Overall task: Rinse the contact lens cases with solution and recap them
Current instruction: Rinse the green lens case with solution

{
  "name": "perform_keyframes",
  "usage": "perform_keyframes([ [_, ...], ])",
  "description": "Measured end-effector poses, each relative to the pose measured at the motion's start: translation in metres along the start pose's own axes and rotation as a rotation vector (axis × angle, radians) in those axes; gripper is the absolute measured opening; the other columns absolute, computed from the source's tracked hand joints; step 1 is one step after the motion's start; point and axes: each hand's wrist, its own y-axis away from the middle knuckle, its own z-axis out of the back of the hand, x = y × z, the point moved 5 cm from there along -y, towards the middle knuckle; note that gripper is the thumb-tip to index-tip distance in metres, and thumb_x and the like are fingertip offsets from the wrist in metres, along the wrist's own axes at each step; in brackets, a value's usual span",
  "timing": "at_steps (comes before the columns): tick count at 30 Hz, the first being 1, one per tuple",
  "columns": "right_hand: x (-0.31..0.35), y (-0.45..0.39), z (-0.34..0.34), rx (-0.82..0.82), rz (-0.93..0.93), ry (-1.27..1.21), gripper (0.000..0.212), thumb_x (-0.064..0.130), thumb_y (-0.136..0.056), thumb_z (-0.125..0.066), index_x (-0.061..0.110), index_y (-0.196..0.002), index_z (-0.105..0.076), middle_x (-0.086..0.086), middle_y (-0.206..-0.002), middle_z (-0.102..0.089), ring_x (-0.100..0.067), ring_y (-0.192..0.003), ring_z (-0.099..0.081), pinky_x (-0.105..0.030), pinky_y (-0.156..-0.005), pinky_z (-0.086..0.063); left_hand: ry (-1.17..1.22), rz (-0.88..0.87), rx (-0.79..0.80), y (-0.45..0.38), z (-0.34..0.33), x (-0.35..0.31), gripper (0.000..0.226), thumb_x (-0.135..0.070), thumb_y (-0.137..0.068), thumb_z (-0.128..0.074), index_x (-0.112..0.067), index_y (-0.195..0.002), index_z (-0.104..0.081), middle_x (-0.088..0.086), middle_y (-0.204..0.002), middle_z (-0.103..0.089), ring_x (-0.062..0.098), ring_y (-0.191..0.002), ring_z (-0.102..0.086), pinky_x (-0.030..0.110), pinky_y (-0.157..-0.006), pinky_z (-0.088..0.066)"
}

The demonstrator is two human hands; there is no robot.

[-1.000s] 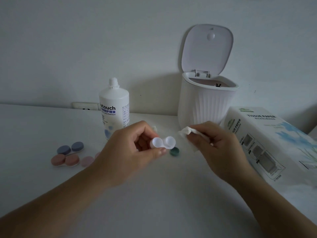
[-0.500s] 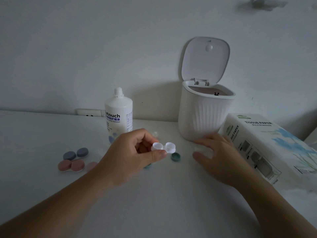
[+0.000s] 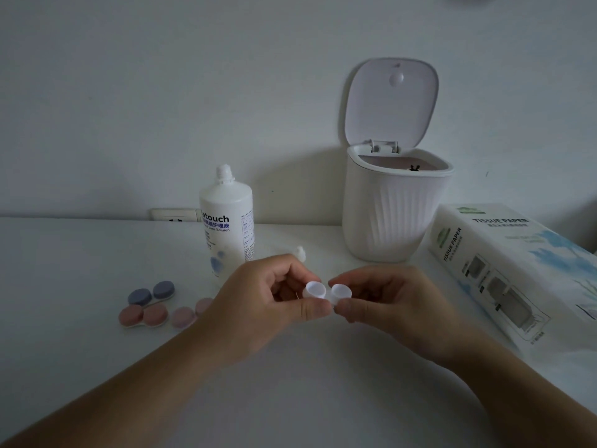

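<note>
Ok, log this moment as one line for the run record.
step: uncapped case held | left hand: pinching it | right hand: pinching it | solution bottle: uncapped, upright | bin: lid open

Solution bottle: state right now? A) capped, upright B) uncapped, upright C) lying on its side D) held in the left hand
B: the solution bottle stands upright on the table with its threaded neck bare, and neither hand touches it.

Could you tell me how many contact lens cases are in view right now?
4: a white case held by both hands, plus purple, orange-pink and pale pink cases on the table, the last partly hidden by the left hand.
</note>
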Motion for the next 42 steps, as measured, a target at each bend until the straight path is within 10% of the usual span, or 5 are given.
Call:
perform_keyframes([
  [5, -0.002, 0.000, 0.000, 0.010, -0.020, -0.064, 0.042, 0.053, -0.066, -0.085, 0.027, -0.098, -0.079, -0.006, -0.087, -0.078, -0.016, -0.077, -0.071, -0.036, -0.077, -0.057, -0.257, -0.121, -0.025, 0.004, 0.006, -0.005, 0.033, -0.059, -0.066, -0.079, -0.036, -0.089, -0.072, -0.005, -0.075, -0.070, 0.022, -0.060, -0.059, 0.040, -0.057, -0.051],
  [10, -0.004, -0.002, 0.006, -0.025, -0.068, -0.115, 0.018, 0.025, -0.077, -0.084, 0.020, -0.092, -0.078, -0.008, -0.081, -0.076, -0.015, -0.073, -0.068, -0.025, -0.070, -0.052, -0.423, -0.413, -0.476, 0.008, 0.048, -0.039, 0.014, -0.040, -0.084, -0.072, -0.026, -0.082, -0.072, -0.015, -0.069, -0.064, 0.010, -0.053, -0.053, 0.008, -0.055, -0.039],
  [16, -0.002, -0.001, 0.006, -0.082, -0.092, -0.178, 0.021, 0.023, -0.073, -0.081, 0.014, -0.087, -0.069, -0.018, -0.086, -0.076, -0.025, -0.077, -0.072, -0.036, -0.077, -0.055, -0.268, -0.206, -0.823, 0.016, 0.088, -0.026, 0.023, -0.035, -0.088, -0.063, -0.035, -0.111, -0.062, -0.013, -0.099, -0.063, 0.008, -0.081, -0.059, 0.014, -0.071, -0.045],
  [27, 0.027, -0.015, 0.011, -0.045, -0.089, -0.091, 0.032, 0.030, -0.068, -0.082, 0.017, -0.095, -0.073, -0.005, -0.091, -0.080, -0.023, -0.087, -0.077, -0.027, -0.084, -0.060, -0.262, 0.275, -0.429, -0.004, 0.100, 0.012, 0.064, -0.060, -0.055, -0.078, -0.057, -0.114, -0.052, -0.036, -0.110, -0.064, -0.019, -0.092, -0.060, 0.022, -0.074, -0.045],
  [42, 0.006, -0.026, -0.011, -0.032, -0.093, -0.198, 0.064, 0.072, -0.049, -0.085, 0.030, -0.097, -0.078, -0.004, -0.093, -0.080, -0.024, -0.093, -0.076, -0.037, -0.089, -0.058, -0.217, 0.128, -0.419, -0.011, 0.088, 0.027, 0.063, -0.028, -0.066, -0.092, -0.045, -0.115, -0.056, -0.024, -0.105, -0.073, -0.003, -0.097, -0.070, 0.020, -0.069, -0.055],
])
